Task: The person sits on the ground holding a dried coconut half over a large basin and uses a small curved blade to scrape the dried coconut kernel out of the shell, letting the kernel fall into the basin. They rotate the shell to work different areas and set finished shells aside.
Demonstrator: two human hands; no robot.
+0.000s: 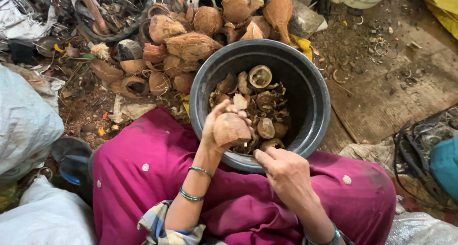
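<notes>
My left hand (215, 130) is raised over the near rim of a black round tub (315, 83) and grips a brown coconut shell piece (232, 129). My right hand (285, 171) rests on the tub's near rim with the fingers curled toward the shell; whether it holds something is hidden. The tub holds several broken coconut shell pieces (260, 112), some cup-shaped with pale insides. The tub sits against my lap, which is covered in magenta cloth (143, 173).
A heap of whole and split coconuts (191, 44) lies beyond the tub. White sacks (24, 121) are at the left. A basin of metal scrap (107, 13) is at the top left. Dirt floor and a board (391, 92) lie to the right, with wires (420, 145) and a teal object (446, 164).
</notes>
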